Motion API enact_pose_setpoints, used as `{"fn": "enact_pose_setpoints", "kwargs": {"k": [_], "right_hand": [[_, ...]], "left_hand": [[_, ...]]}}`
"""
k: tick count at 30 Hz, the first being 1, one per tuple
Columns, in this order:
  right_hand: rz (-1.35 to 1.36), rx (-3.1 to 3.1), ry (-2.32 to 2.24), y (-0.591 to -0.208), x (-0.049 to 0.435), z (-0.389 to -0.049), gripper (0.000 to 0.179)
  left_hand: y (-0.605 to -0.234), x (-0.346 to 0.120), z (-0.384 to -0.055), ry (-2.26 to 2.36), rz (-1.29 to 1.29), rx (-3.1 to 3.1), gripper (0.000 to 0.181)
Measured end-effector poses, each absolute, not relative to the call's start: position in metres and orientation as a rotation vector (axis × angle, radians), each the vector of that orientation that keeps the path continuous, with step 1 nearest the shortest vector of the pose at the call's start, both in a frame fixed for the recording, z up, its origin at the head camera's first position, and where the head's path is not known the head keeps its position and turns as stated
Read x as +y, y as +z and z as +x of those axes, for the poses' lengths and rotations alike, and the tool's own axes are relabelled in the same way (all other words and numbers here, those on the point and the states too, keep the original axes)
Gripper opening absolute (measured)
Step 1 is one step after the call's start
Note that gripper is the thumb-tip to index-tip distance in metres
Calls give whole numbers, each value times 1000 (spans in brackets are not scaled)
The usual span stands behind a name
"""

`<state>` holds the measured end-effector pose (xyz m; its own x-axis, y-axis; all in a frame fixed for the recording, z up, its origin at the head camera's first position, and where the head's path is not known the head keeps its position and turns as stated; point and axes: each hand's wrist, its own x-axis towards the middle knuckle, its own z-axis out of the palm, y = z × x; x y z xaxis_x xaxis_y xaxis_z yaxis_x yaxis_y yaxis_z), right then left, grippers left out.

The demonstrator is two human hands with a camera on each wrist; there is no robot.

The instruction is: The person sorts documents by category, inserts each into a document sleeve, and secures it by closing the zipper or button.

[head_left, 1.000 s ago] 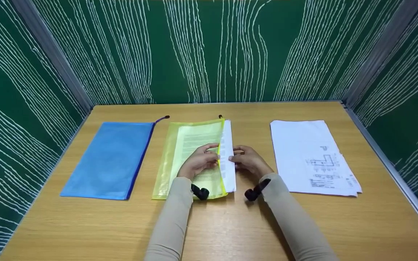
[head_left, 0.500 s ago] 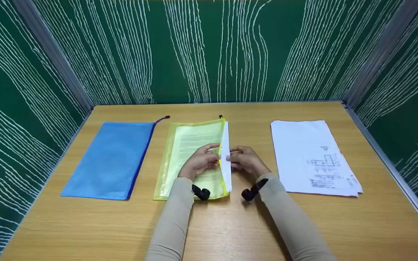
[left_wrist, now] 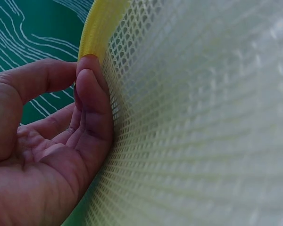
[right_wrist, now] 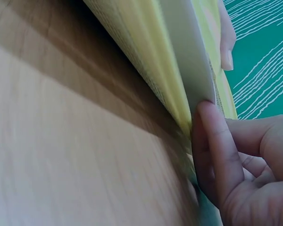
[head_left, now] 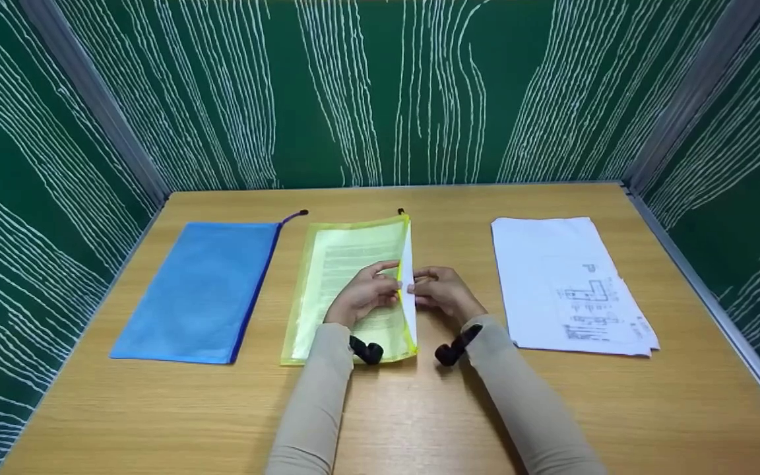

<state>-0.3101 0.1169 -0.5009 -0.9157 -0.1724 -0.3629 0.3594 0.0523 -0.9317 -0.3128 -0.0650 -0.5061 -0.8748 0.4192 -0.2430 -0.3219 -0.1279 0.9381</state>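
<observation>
A: Your left hand [head_left: 365,295] has thumb and fingertips together, pinching the opening edge of the yellow pouch [head_left: 386,343] at its 3 o'clock side.

B: Your right hand [head_left: 446,290] faces it from 3 o'clock, thumb and finger clamped on the edge of the white sheets [head_left: 408,254]. The fingers overlap in the right wrist view, so I can't tell how many sheets sit between them.

A: Where do you have those sheets?

B: Mostly within the pouch. A narrow white strip shows at the mouth; print shows through the wall. The pouch is at your 12 o'clock on the wooden table [head_left: 380,415], mouth parted, black zip pull [head_left: 401,211] at its 1 o'clock corner.

A: Farther out, the blue pouch [head_left: 198,290] lies flat at the yellow one's 9 o'clock.

B: At its 3 o'clock, the paper stack [head_left: 538,277], drawing toward the stack's 4 o'clock. Beyond the table, 12 o'clock: green panel [head_left: 380,99], white wavy lines.
</observation>
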Motion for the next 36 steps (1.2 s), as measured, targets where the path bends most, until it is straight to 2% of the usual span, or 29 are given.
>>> {"fn": "enact_pose_setpoints", "kwargs": {"k": [18, 36], "right_hand": [[156, 1999, -1909, -504, 111, -307, 43], [9, 2002, -1774, -500, 124, -303, 42]], "left_hand": [[-504, -61, -310, 2048, 94, 1648, 62], [-509, -60, -307, 1987, 94, 1652, 63]]}}
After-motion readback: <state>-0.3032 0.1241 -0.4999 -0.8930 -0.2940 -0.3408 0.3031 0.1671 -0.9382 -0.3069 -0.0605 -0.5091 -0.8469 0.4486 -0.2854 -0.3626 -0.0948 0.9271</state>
